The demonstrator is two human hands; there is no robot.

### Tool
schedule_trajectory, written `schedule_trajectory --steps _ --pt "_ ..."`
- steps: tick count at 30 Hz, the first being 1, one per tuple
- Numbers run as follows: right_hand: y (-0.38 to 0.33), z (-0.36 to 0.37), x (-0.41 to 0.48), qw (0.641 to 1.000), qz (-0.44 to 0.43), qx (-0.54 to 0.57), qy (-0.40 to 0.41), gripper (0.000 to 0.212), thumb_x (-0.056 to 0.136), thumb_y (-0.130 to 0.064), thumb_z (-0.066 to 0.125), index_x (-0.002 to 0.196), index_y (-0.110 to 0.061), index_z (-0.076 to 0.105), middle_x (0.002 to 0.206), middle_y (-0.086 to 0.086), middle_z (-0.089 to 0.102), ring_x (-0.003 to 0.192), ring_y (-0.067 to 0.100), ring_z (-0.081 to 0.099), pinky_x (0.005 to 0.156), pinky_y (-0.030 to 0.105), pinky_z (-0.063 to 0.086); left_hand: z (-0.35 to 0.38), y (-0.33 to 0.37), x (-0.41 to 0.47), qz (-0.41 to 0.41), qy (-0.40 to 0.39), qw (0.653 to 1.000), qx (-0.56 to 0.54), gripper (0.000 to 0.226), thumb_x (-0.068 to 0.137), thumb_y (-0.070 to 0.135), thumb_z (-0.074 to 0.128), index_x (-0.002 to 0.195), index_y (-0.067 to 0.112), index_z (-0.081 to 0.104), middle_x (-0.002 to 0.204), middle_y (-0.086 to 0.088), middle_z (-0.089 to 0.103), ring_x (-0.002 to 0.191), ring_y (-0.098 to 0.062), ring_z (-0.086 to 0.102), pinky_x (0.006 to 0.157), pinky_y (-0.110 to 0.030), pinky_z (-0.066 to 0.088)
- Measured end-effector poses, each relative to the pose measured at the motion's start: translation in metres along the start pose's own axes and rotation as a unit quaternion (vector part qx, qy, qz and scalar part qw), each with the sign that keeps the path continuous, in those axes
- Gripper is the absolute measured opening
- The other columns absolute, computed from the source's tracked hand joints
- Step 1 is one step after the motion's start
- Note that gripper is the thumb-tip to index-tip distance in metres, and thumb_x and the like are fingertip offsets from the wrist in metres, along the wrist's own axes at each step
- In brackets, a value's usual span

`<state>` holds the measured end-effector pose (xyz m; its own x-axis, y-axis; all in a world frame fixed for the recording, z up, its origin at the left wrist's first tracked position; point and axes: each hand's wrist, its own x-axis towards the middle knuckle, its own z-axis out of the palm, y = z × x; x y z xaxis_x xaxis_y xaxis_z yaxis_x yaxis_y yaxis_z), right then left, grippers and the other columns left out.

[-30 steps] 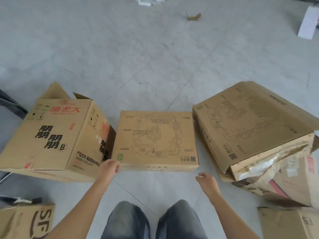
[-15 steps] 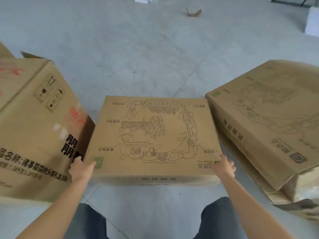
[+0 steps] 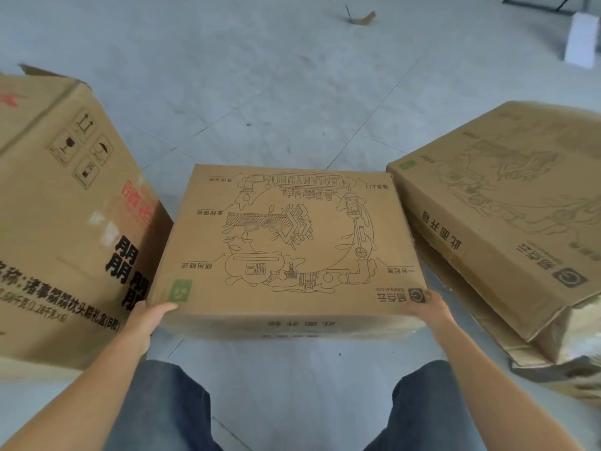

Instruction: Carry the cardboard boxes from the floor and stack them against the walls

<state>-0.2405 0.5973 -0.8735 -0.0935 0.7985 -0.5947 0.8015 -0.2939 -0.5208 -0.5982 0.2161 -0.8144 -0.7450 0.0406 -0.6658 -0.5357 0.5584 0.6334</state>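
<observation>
throughout, a grey tiled floor (image 3: pixel 292 92) is seen beneath everything. at the left stands a tall brown cardboard box with black and red lettering (image 3: pixel 65 222), partly cut off by the frame. at the right a wide flat brown cardboard box (image 3: pixel 504 206) is seen tilted on crushed brown cardboard (image 3: pixel 471 299). between the two, just beside each, a flat brown cardboard box with a line-drawn print (image 3: pixel 292 239) is held at its two near corners. the left hand (image 3: pixel 146 317) is clasped at the near left corner, thumb along the top edge, fingers hidden behind the side. the right hand (image 3: pixel 426 307) is curled over the near right corner. whether the base is off the floor cannot be told. a white block (image 3: pixel 582 40) and a small cardboard scrap (image 3: pixel 361 18) lie far beyond.
</observation>
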Motion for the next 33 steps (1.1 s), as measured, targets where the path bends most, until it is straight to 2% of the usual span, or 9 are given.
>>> schedule_trajectory --steps 4,12,16,18,22,25,28,31,33 --pt "-0.020 -0.012 -0.022 1.000 0.001 -0.016 0.002 0.081 0.075 -0.030 0.074 0.142 -0.021 0.030 0.136 0.015 0.042 0.123 0.037 0.040 0.104 0.051 0.036 0.000 0.004 0.002 0.000 -0.019 0.999 -0.025 0.070 0.088 0.028 0.063 0.146 0.006 0.029 0.150 -0.014 0.032 0.137 -0.030 0.030 0.112 -0.044 0.023" --pt "0.005 -0.015 0.008 0.999 -0.025 -0.042 0.012 0.058 0.067 -0.034 0.073 0.118 -0.016 0.053 0.114 0.012 0.062 0.114 0.037 0.050 0.107 0.054 0.030 0.011 -0.010 -0.005 -0.027 0.007 0.999 -0.044 0.075 0.088 0.030 0.063 0.147 0.006 0.024 0.148 -0.016 0.033 0.134 -0.034 0.033 0.110 -0.048 0.027" --pt "0.038 -0.021 0.044 1.000 -0.019 -0.003 -0.020 0.083 0.041 -0.050 0.070 0.119 -0.023 0.057 0.111 0.009 0.062 0.117 0.036 0.046 0.105 0.054 0.034 0.014 -0.016 -0.006 -0.020 0.012 0.997 -0.075 0.078 0.086 0.031 0.065 0.149 0.013 0.022 0.152 -0.011 0.029 0.137 -0.032 0.030 0.112 -0.048 0.026" --pt "0.018 -0.029 0.004 0.999 -0.029 0.037 -0.009 0.079 0.049 -0.045 0.073 0.122 -0.020 0.054 0.115 0.011 0.058 0.122 0.036 0.042 0.106 0.053 0.032 0.014 -0.015 -0.007 -0.015 0.017 0.994 -0.105 0.079 0.081 0.036 0.067 0.146 0.014 0.028 0.148 -0.011 0.036 0.132 -0.033 0.037 0.110 -0.051 0.030" --pt "-0.048 -0.052 -0.073 0.994 -0.063 0.066 0.060 0.055 0.085 -0.011 0.059 0.136 -0.013 0.039 0.134 0.013 0.043 0.134 0.029 0.022 0.109 0.046 0.021 -0.001 0.011 -0.007 0.055 0.055 0.988 -0.132 0.078 0.071 0.047 0.069 0.138 0.018 0.040 0.137 -0.011 0.048 0.123 -0.034 0.047 0.103 -0.054 0.038" --pt "-0.095 -0.083 -0.089 0.977 -0.153 0.105 0.101 0.054 0.085 -0.012 0.059 0.135 -0.017 0.038 0.130 0.011 0.039 0.132 0.030 0.025 0.108 0.049 0.028 -0.015 0.051 -0.010 0.130 0.091 0.974 -0.161 0.097 0.049 0.064 0.066 0.136 0.028 0.041 0.135 -0.007 0.048 0.123 -0.033 0.048 0.096 -0.056 0.043" --pt "-0.134 -0.108 -0.104 0.957 -0.222 0.151 0.111 0.054 0.085 -0.014 0.062 0.133 -0.022 0.039 0.131 0.005 0.041 0.126 0.026 0.036 0.106 0.047 0.034 -0.033 0.109 -0.051 0.200 0.134 0.957 -0.164 0.087 0.060 0.057 0.060 0.136 0.018 0.044 0.137 -0.012 0.044 0.125 -0.033 0.044 0.100 -0.055 0.040" --pt "-0.155 -0.126 -0.115 0.939 -0.270 0.180 0.114 0.059 0.082 -0.009 0.066 0.133 -0.020 0.039 0.122 0.001 0.043 0.115 0.021 0.043 0.090 0.032 0.039 -0.051 0.140 -0.065 0.224 0.149 0.947 -0.175 0.083 0.044 0.059 0.063 0.120 0.026 0.058 0.128 -0.006 0.055 0.120 -0.030 0.051 0.099 -0.054 0.042" --pt "-0.163 -0.131 -0.117 0.938 -0.282 0.173 0.104 0.062 0.081 -0.007 0.068 0.134 -0.020 0.039 0.125 0.002 0.044 0.111 0.019 0.044 0.082 0.028 0.039 -0.057 0.144 -0.079 0.237 0.153 0.945 -0.162 0.078 0.049 0.052 0.068 0.123 0.028 0.056 0.132 -0.005 0.053 0.123 -0.028 0.047 0.101 -0.053 0.040"
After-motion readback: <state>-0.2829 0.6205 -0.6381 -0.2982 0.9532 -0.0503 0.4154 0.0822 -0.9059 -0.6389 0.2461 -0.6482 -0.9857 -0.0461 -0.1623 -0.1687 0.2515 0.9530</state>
